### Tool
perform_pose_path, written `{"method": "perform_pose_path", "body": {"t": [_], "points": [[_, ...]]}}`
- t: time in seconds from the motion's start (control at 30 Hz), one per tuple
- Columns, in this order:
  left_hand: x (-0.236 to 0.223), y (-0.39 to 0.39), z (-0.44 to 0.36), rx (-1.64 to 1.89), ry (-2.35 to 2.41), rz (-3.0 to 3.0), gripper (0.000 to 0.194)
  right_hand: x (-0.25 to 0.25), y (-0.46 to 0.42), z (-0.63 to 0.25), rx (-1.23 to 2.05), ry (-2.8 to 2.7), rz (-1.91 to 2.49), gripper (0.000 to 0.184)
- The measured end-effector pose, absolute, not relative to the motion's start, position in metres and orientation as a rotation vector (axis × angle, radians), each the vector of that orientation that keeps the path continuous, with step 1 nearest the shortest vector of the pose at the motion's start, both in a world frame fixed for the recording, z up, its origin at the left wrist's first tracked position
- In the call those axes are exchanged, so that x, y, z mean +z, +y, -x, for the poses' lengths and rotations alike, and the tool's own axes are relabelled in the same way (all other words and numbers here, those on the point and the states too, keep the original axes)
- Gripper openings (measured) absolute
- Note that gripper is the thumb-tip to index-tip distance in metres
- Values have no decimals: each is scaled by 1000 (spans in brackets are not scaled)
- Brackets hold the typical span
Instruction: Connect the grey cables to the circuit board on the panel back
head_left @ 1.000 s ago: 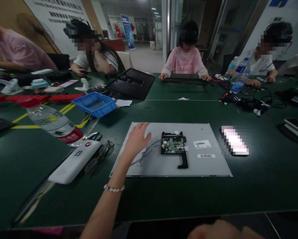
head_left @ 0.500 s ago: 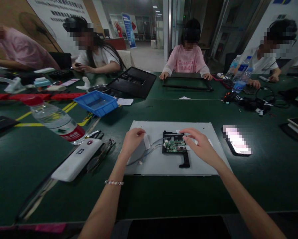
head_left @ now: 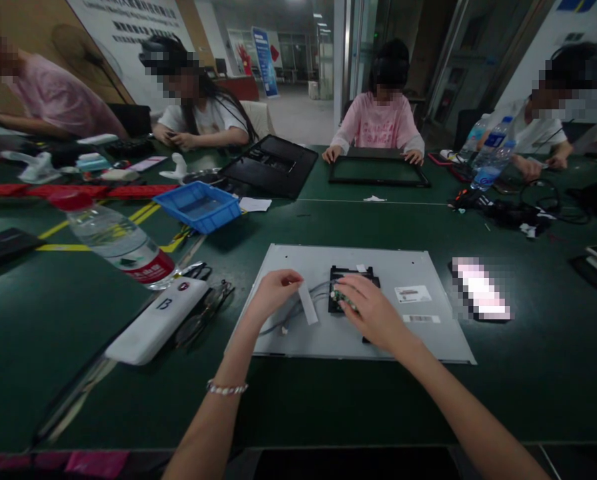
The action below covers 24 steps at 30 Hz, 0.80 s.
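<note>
My left hand (head_left: 277,293), in a closed pinch, holds a white tape strip (head_left: 308,305) that hangs over the grey metal panel (head_left: 403,267). My right hand (head_left: 371,312) covers much of a black bracket (head_left: 334,273) on the panel. Its curled fingers are at the left part of the green circuit board (head_left: 347,301); what their tips grip, if anything, is hidden. Grey cables (head_left: 291,312) run from the board's left side across the panel. Two labels, one being a barcode label (head_left: 421,319), show on the panel to the right.
A lit phone (head_left: 481,290) lies right of the panel. Left are a white power bank (head_left: 156,323), glasses (head_left: 201,317), a tilted water bottle (head_left: 123,247) and a blue bin (head_left: 198,207). Across the table, a person holds a black frame (head_left: 378,181); other people sit nearby.
My right hand has moved left across the circuit board, uncovering the labels on the panel. My left hand still holds the tape strip, which shows longer and slightly further right.
</note>
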<state>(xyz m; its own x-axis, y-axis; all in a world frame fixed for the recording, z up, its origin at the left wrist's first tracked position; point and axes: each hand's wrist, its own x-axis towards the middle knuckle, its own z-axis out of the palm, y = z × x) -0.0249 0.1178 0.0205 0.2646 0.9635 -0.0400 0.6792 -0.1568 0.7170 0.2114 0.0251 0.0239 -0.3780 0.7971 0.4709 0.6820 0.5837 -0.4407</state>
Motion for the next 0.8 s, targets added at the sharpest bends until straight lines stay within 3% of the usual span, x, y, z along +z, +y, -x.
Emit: {"method": "perform_pose_path", "body": {"t": [0.23, 0.4, 0.8], "points": [[34, 95, 20, 451, 1755, -2286, 37, 21, 11, -185, 66, -2454, 1081, 42], [44, 58, 6, 547, 1682, -2580, 30, 16, 6, -173, 73, -2576, 1001, 45], [5, 38, 4, 305, 1689, -2603, 37, 7, -3, -170, 173, -2649, 1002, 67]]}}
